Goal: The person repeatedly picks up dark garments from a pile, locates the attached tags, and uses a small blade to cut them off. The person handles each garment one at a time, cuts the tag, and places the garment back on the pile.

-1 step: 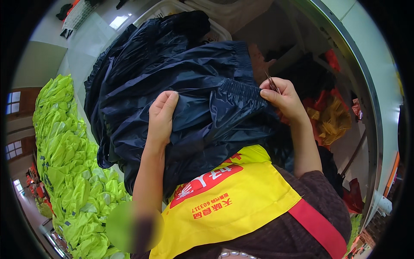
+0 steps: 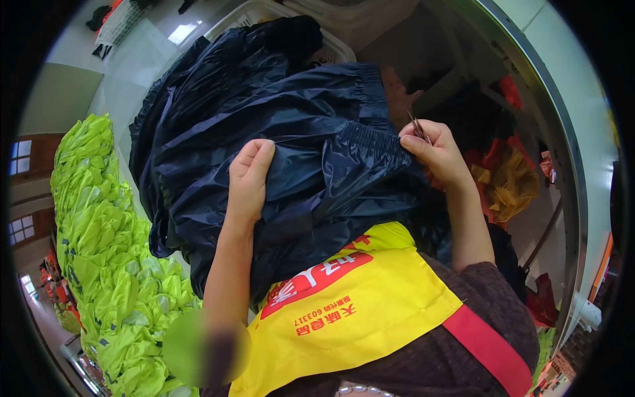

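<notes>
A shiny navy garment with a gathered elastic edge lies across my lap, on top of more dark cloth. My left hand is closed on a fold of it, thumb pressed to the fingers. At the right end of the elastic, my right hand pinches the cloth between thumb and finger. The same hand also keeps a small pair of metal thread snips in its palm, tips pointing up and away. Its closed fingers hide most of the snips.
A heap of bright yellow-green garments is piled at the left. Behind the navy cloth stands a white plastic basket. A metal-edged table curves along the right, with orange and red cloth beneath it. I wear a yellow apron.
</notes>
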Demonstrator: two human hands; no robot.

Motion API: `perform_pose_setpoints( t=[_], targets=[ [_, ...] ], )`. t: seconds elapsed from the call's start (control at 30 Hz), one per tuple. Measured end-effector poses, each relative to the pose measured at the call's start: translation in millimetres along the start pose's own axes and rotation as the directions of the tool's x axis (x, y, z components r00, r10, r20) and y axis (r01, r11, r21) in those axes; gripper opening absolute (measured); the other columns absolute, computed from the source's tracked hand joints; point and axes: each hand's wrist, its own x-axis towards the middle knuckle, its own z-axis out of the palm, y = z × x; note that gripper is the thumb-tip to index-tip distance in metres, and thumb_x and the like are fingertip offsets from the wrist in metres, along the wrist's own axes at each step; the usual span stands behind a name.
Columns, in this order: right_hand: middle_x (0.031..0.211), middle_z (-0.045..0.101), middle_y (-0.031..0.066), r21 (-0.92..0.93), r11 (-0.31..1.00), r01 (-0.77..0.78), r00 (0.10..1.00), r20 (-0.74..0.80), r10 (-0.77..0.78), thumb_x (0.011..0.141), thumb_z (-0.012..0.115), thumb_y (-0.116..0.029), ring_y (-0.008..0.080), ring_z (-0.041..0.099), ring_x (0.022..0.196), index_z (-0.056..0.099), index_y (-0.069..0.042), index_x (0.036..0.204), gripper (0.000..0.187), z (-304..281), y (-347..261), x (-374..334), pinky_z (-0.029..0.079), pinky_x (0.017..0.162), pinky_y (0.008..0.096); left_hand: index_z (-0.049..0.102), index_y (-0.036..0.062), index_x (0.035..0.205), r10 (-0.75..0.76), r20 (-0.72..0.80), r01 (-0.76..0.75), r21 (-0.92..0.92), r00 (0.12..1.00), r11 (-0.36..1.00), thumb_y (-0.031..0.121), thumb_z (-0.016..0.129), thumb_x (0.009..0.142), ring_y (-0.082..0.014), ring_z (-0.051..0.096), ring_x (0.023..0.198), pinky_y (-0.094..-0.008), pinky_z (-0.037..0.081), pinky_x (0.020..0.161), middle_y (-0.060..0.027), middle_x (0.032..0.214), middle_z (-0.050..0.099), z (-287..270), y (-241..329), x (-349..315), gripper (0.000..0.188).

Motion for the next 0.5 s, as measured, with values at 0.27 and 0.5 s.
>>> perform_pose_setpoints(
  t=[0.27,0.5],
  targets=[
    [0.072,0.060,0.0021,0.000,0.997,0.083,0.993,0.079,-0.082,0.087,0.059,-0.017,0.0067,0.055,0.066,0.065,0.000,0.089,0.018,1,5,-14,0.043,0.062,0.0199,0.063,0.0012,0.083,0.587,0.472,-0.752,0.438,0.658,0.492,0.001,0.068,0.074,-0.0203,0.060,0.064,-0.0259,0.047,0.059,-0.0098,0.077,0.062,25,25,-32,0.011],
    [0.074,0.060,0.0008,0.000,0.998,-0.068,0.996,0.056,0.068,0.085,0.061,-0.015,0.0059,0.054,0.068,0.064,-0.002,0.094,0.016,11,-11,-26,0.042,0.063,0.0182,0.063,0.0023,0.089,0.542,0.668,-0.860,0.384,0.511,0.337,0.000,0.069,0.070,-0.0198,0.058,0.057,-0.0260,0.045,0.050,-0.0101,0.077,0.063,43,18,-47,0.020]
  ],
)
